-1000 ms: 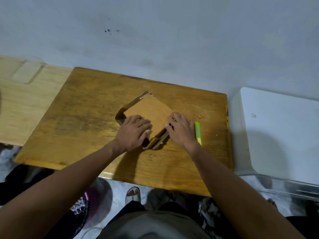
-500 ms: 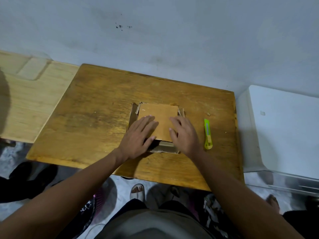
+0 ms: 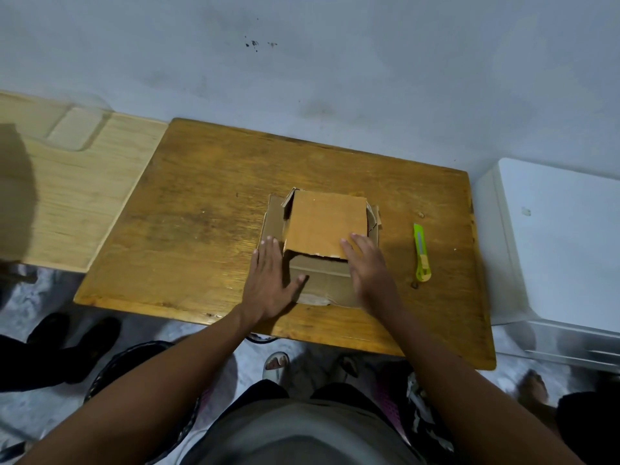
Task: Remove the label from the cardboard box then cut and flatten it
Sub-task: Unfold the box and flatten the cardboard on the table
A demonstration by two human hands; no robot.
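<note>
I take this for a room in a home, not a workshop. The work surface is a small worn wooden table (image 3: 208, 209) pushed against a scuffed pale wall (image 3: 335, 68), a white plastic storage drawer unit (image 3: 563, 250) to its right, a pale wooden board (image 3: 80, 196) to its left, and sandals (image 3: 275, 365) near the table on the floor.

Right hand (image 3: 369, 273) blurred, hides cardboard box (image 3: 327, 223) near-right corner.
</note>
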